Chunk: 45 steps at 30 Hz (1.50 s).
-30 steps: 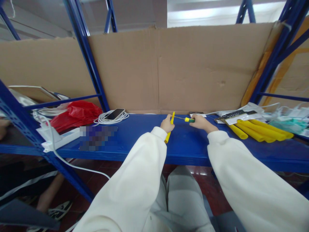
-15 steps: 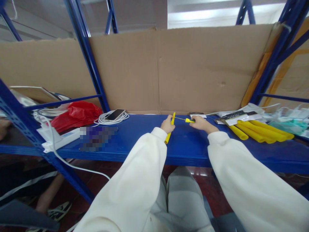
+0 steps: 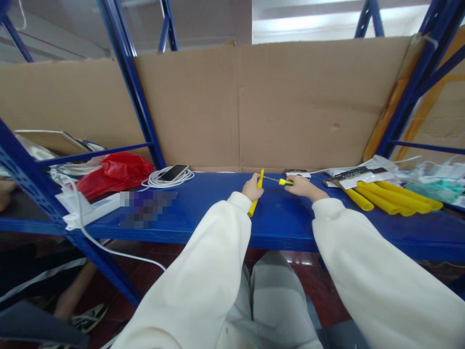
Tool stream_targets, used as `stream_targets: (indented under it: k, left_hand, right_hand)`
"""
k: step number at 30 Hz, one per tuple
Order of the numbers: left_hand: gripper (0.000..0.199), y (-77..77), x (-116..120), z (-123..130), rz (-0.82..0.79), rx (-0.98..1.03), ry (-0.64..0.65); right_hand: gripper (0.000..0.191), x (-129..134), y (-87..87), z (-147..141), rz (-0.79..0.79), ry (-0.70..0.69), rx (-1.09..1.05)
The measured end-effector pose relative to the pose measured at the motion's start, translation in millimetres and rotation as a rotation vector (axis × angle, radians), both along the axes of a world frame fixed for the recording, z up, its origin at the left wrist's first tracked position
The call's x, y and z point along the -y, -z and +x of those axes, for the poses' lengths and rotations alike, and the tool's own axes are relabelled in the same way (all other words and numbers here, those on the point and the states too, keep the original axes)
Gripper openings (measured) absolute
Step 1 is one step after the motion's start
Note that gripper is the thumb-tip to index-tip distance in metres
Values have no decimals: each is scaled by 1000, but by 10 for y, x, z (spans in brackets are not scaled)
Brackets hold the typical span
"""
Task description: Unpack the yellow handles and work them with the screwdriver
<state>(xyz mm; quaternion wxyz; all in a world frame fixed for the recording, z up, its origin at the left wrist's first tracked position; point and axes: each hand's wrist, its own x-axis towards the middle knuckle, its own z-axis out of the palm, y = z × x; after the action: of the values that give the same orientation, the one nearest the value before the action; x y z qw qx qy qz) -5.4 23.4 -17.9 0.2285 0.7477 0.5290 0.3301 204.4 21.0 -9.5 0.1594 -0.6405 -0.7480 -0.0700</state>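
My left hand point(image 3: 251, 187) is closed around a slim yellow bar point(image 3: 259, 180), which stands tilted above the blue shelf top, its top end showing past the fingers. In my right hand point(image 3: 302, 187) I grip a screwdriver point(image 3: 285, 182) by its yellow and dark handle. The thin shaft points left, and its tip is at the yellow bar; whether it touches a screw is too small to tell. To the right of that hand lie several yellow tubes point(image 3: 395, 196), partly on a black and white packet point(image 3: 354, 176).
On the left of the blue shelf point(image 3: 210, 213) lie a phone point(image 3: 174, 172) on a coiled white cable point(image 3: 154, 179), a red plastic bag point(image 3: 112, 174) and a white power strip point(image 3: 103, 206). Cardboard point(image 3: 290, 106) walls the back. Another person's leg point(image 3: 74, 291) shows below left.
Hardly anything differs. My right hand and the screwdriver have shifted very slightly; my left hand holds the yellow bar in the same place.
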Motion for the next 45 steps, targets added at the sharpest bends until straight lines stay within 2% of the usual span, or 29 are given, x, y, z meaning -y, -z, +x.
stream_targets:
  k: [6,15,23,32,39,45]
  left_hand:
    - [53,12,-13,4,5,13,-3]
    - [54,-29,36,3,-14,-22,7]
    - [55,5,3,9,4,2,0]
    - [55,22,-15,13,6,23,-11]
    - [53,1,3,7,-2,-1,0]
    - [54,13,-17,8,3,22,-6]
  right_hand:
    - [23,-15,23,-15,14,41,4]
    - [29,70,-37,-97,-23,94,-2]
    - [22,35,-13,-67,46,123,41]
    - [30,-6,11,-43,32,91,19]
    - [22,34,-24,-54,31,113,19]
    - [26,-20,12,-26,31,104,17]
